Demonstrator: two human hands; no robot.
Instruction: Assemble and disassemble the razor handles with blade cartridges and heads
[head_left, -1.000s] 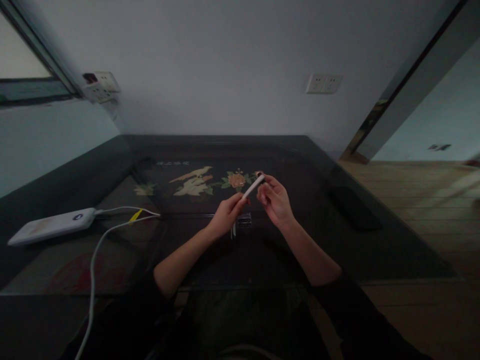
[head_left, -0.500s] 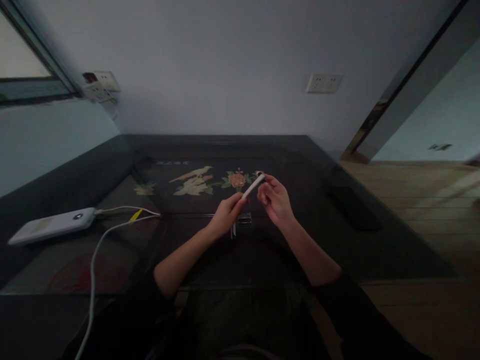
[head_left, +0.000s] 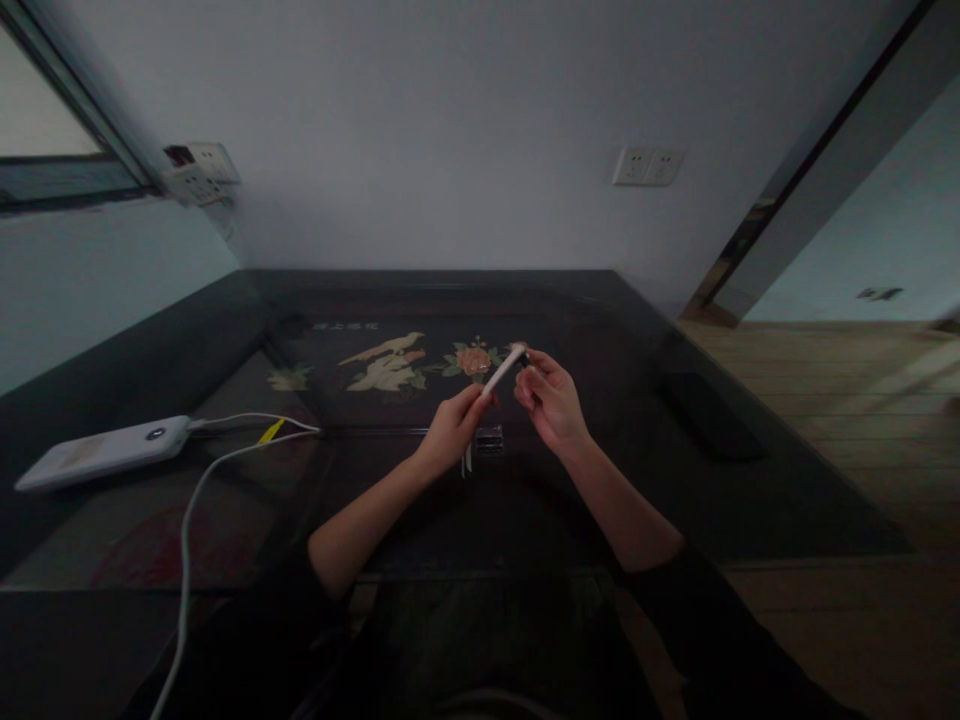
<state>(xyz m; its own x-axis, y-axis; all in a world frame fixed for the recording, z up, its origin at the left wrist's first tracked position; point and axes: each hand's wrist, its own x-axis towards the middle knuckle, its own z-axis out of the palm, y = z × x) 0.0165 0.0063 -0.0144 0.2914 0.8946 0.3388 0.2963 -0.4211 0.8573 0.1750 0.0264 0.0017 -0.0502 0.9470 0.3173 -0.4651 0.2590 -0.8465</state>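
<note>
My left hand [head_left: 454,425] is closed around the lower end of a slim white stick-shaped thing [head_left: 502,371], which slants up to the right over the dark table. At its upper end sits a small dark piece [head_left: 524,359], pinched by my right hand [head_left: 553,400], whose other fingers are curled in. I cannot make out what kind of thing the stick is. Just below my hands lies a small dark box with shiny edges [head_left: 490,441]. Beside it, partly behind my left wrist, is a thin whitish strip [head_left: 468,461].
A white power bank [head_left: 105,453] with a white cable [head_left: 185,560] bearing a yellow tag [head_left: 272,431] lies at the left. A dark phone-like slab [head_left: 711,417] rests at the right. The table [head_left: 570,300] meets a wall with sockets [head_left: 649,166].
At the stick's upper end, the dark piece now shows more plainly, slightly lower and to the right. Both hands stay in nearly the same place.
</note>
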